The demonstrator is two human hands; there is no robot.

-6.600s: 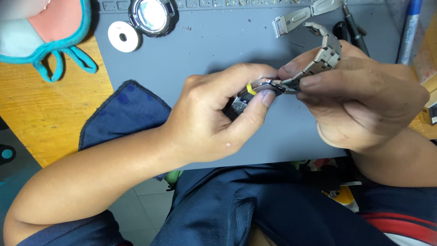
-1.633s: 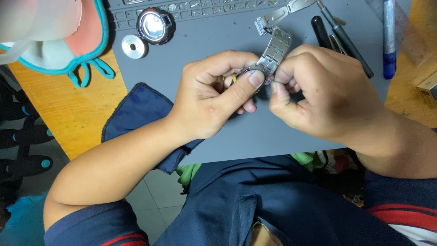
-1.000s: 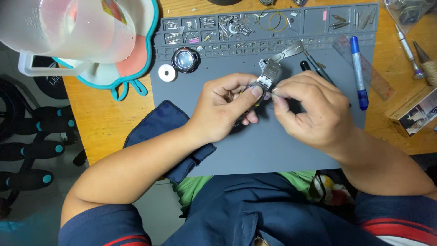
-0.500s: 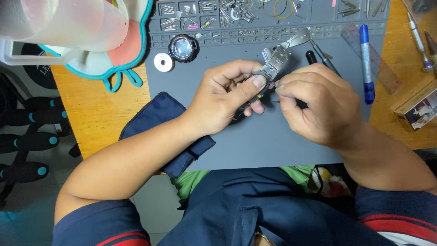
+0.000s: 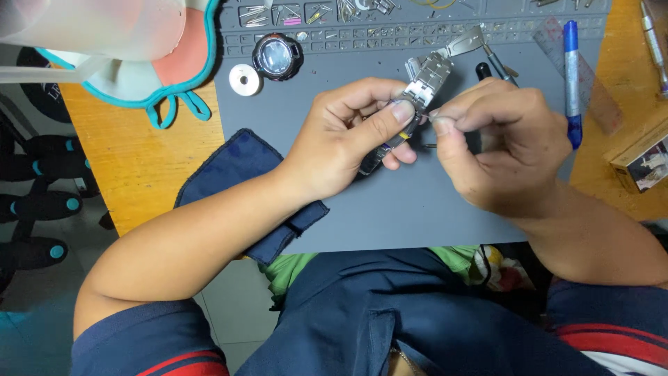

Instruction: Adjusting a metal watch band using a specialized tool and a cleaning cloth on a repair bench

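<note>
Steel watch bracelet (image 5: 426, 83) found above grey mat (image 5: 417, 209) on worktop (image 5: 149, 160), clamped in left hand (image 5: 348, 143), right hand (image 5: 501, 150) pinched shut on small part beside it; judged light, flexible, slippery, best gripped at link edges.

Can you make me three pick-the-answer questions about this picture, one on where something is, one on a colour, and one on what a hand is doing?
1. Where does the round black watch case lie?
A. on the grey mat
B. on the floor
C. in a hand

2. What colour is the pen by the right hand?
A. red
B. blue
C. green

3. What is the left hand doing?
A. resting flat
B. holding the silver metal watch band
C. holding a cup

Answers: 1 A, it sits on the mat's far part. 2 B, its barrel is blue. 3 B, thumb and fingers pinch the band.
</note>
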